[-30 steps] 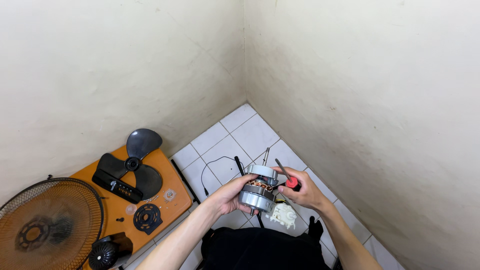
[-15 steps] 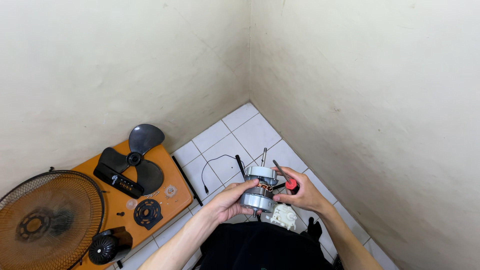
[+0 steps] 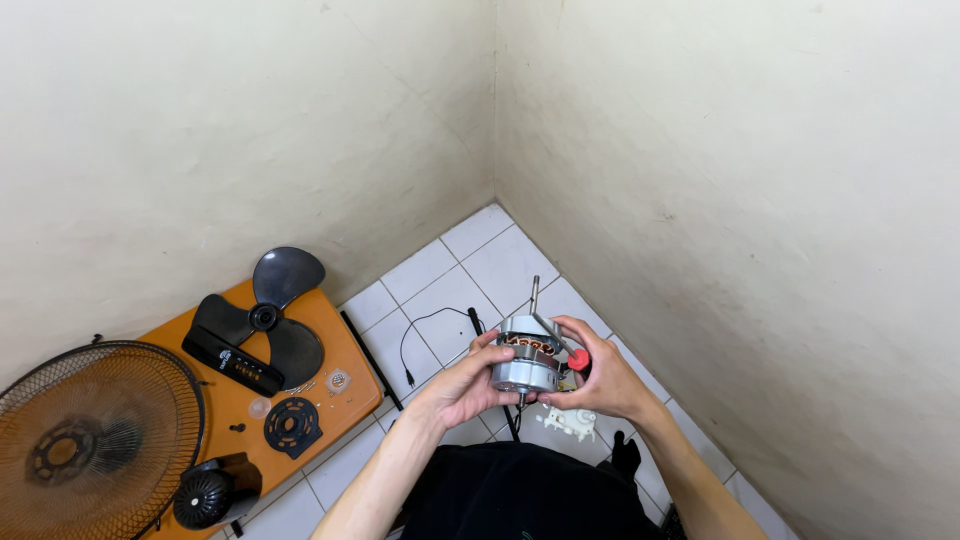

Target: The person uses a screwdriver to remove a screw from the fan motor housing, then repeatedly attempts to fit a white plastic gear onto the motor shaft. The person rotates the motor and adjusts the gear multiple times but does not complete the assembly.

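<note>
While the left hand (image 3: pixel 462 385) clasps the fan motor (image 3: pixel 527 358) at lower centre, the right hand (image 3: pixel 600 378) pinches a red-handled screwdriver (image 3: pixel 570 352) against it.

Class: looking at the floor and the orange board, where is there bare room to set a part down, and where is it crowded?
Free: the white floor tiles in the wall corner, beyond the black cable. Crowded: the orange board, covered by fan blade, remote, round black plate and small parts. The hands hold the motor above the nearer tiles.
</note>
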